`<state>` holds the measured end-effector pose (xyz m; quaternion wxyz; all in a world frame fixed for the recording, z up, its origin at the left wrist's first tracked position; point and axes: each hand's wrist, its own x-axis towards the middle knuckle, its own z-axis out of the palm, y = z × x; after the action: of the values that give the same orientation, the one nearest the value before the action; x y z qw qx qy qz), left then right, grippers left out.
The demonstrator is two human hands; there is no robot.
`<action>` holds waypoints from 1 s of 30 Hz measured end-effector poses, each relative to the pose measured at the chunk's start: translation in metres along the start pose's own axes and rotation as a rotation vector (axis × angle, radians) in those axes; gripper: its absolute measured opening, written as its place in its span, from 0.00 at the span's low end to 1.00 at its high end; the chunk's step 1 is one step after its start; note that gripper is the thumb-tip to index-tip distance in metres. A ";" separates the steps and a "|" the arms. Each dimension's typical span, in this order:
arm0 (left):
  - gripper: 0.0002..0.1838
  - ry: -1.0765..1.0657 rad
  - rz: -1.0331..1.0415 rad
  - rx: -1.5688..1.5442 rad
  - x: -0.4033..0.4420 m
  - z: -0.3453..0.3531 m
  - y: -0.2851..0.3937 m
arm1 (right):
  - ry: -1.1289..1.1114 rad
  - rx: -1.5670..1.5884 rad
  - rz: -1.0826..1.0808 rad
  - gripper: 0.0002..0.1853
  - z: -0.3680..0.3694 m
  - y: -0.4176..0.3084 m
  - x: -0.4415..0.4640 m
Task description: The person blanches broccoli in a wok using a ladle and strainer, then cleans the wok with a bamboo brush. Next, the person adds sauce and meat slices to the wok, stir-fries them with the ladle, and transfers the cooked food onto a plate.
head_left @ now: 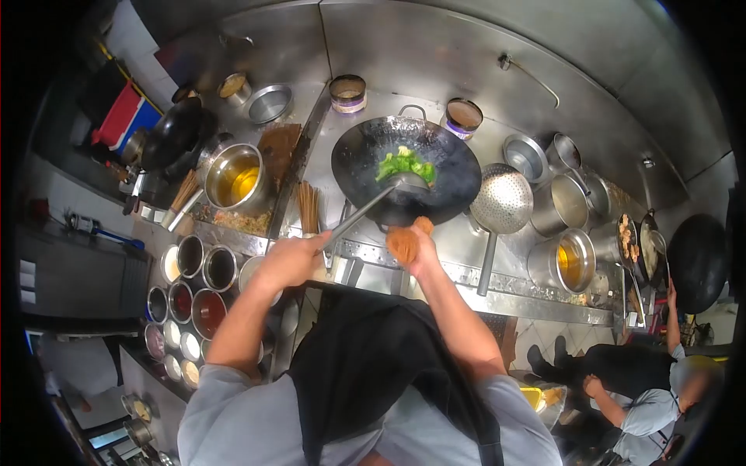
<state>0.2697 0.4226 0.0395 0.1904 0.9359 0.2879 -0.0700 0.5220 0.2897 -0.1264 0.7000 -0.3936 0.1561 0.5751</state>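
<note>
Head camera is showing me the left hand [294, 260] gripping a ladle [365, 210], its bowl partly covering green vegetables [404, 163] in the wok [457, 169], while the right hand [424, 252] is clutching a brown cloth [402, 245], hiding whatever lies under it by the near rim.

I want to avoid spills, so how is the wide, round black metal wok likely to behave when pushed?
The wide, round black metal wok looks stiff and probably fairly heavy, being broad and metal. Its deeply curved bowl suggests it may rock or tip. The chopped bright-green vegetables could slide, since the inner wall looks shiny.
</note>
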 end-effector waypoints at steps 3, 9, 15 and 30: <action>0.29 0.057 -0.099 0.006 0.007 0.017 0.017 | -0.178 -0.175 -0.070 0.21 -0.052 0.041 -0.034; 0.28 0.070 -0.070 -0.064 -0.042 -0.023 0.017 | -0.101 -0.218 -0.015 0.22 -0.064 0.033 -0.047; 0.27 -0.039 -0.050 0.041 -0.034 -0.021 0.018 | -0.026 -0.087 -0.026 0.23 -0.004 -0.006 0.019; 0.29 -0.050 -0.031 -0.003 -0.058 -0.035 0.026 | -0.014 -0.082 0.001 0.18 -0.001 -0.013 -0.006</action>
<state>0.2379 0.3869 0.0936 0.1979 0.9290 0.2976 -0.0960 0.5323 0.2842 -0.1184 0.6842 -0.4178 0.1277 0.5839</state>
